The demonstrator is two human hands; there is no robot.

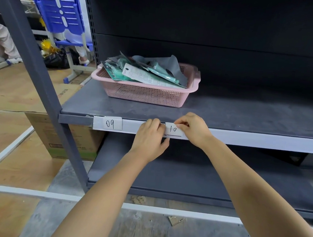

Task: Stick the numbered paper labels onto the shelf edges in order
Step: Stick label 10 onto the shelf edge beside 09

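Observation:
A white strip runs along the front edge of the grey shelf (246, 138). A paper label marked 09 (112, 123) is stuck on the strip near its left end. To its right a label marked 10 (173, 130) lies against the strip between my hands. My left hand (150, 137) holds its left edge, fingers curled over the shelf lip and thumb under the strip. My right hand (191, 128) pinches the label's top right corner at the shelf lip.
A pink perforated basket (144, 94) with packaged green items sits on the shelf behind the labels. A slanted grey upright (32, 62) crosses at left. A cardboard box (68, 138) stands on the floor below. Blue chairs (60, 11) and a seated person are at far left.

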